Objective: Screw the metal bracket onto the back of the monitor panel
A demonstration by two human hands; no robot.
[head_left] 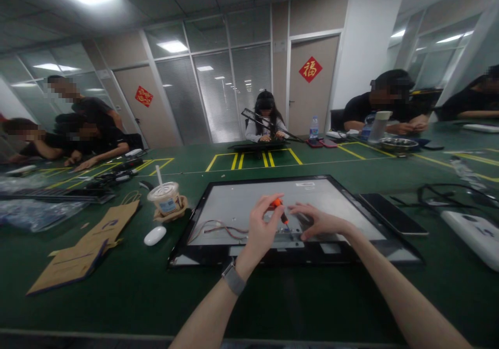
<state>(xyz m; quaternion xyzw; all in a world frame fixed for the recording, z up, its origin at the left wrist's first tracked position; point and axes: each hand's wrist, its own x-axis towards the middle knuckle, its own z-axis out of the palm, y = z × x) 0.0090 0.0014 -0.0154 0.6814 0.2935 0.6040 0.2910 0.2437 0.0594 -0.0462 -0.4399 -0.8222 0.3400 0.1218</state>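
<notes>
Fingers closed on a screwdriver [278, 203], the left hand [260, 228] points it down at the panel [234, 198]; the right hand [322, 221] is loosely open beside it. The panel lies on the table [132, 307], grey face exposed — screwing appears underway, how much is left unclear.

The left forearm [212, 307] rose from the bottom edge of the frame, slanting up and right to a wrist [246, 262] just below the centre. The left hand [262, 224] was raised above it, its fingers bent and closed in a pinch with the thumb. The right forearm [401, 284] ran from the lower right corner up and left toward the centre. The right hand [319, 222] lay lower and flatter, palm down, its fingers spread and pointing left, the thumb held apart below them. The two hands were close together.
</notes>
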